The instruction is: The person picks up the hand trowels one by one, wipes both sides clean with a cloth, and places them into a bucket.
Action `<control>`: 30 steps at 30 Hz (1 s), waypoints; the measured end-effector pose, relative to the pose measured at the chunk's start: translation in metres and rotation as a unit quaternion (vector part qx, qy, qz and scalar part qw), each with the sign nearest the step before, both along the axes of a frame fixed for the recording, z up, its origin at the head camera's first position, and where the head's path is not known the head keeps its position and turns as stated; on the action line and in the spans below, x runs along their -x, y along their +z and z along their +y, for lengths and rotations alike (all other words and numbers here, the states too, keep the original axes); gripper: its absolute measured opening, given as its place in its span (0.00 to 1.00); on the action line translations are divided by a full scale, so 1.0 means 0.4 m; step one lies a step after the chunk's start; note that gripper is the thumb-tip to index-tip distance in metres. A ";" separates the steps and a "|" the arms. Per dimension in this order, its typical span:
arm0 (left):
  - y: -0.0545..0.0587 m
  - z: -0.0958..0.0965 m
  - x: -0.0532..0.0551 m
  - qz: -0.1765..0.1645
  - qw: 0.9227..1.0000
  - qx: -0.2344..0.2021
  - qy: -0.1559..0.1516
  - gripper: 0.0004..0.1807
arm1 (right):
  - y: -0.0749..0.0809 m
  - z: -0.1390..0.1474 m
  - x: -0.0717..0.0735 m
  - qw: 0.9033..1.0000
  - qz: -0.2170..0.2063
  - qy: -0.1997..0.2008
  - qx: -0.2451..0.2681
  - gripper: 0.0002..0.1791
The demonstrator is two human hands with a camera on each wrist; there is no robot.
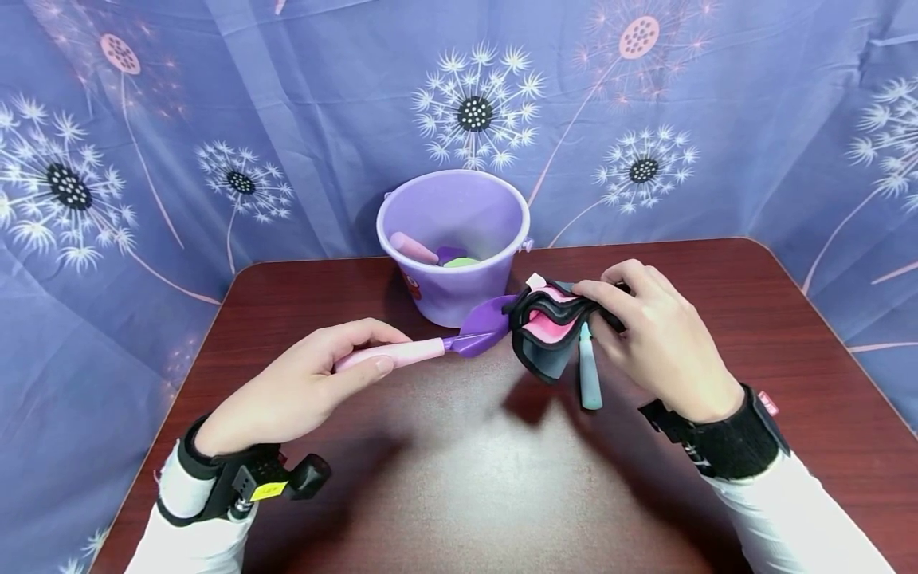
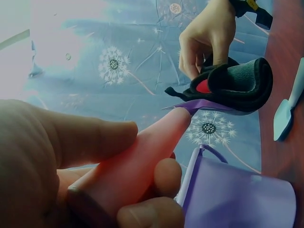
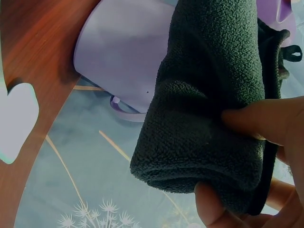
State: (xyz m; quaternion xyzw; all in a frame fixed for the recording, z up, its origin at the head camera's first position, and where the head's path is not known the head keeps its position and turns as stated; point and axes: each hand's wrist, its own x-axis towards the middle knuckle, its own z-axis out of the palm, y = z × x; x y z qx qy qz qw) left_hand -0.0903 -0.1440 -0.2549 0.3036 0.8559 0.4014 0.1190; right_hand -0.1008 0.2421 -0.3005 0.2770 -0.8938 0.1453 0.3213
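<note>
My left hand grips the pink handle of a toy trowel, whose purple blade points right above the table. In the left wrist view, thumb and fingers wrap that handle. A folded dark grey cloth with black edging and a pink inner side hangs from my right hand, pinched between thumb and fingers. The cloth meets the tip of the blade and hides part of it. In the right wrist view the fleecy cloth covers much of the picture.
Behind the trowel stands a purple bucket, with a pink handle and purple and green pieces inside. A small teal toy shovel lies on the brown table below the cloth. A blue dandelion-print curtain hangs behind the table.
</note>
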 end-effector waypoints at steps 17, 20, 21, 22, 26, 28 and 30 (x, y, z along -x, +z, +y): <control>0.072 -0.056 -0.005 0.054 0.998 0.014 0.033 0.11 | 0.012 0.031 0.004 0.998 -0.033 -0.046 0.012 0.16; 0.091 -0.057 -0.004 0.073 0.996 0.013 0.050 0.11 | 0.016 0.041 0.000 0.997 -0.053 -0.063 0.008 0.15; 0.096 -0.056 -0.001 0.081 0.995 0.013 0.056 0.11 | 0.018 0.044 -0.002 0.996 -0.059 -0.067 0.006 0.15; 0.100 -0.055 0.003 0.089 0.994 0.017 0.063 0.11 | 0.019 0.046 -0.003 0.995 -0.064 -0.071 0.003 0.14; 0.115 -0.049 0.026 0.129 0.986 0.047 0.098 0.11 | 0.023 0.052 -0.008 0.995 -0.072 -0.075 -0.010 0.13; 0.123 -0.041 0.040 0.149 0.980 0.064 0.112 0.12 | 0.025 0.053 -0.011 0.994 -0.075 -0.077 -0.019 0.12; 0.130 -0.032 0.056 0.170 0.974 0.079 0.124 0.14 | 0.027 0.054 -0.014 0.993 -0.083 -0.081 -0.030 0.12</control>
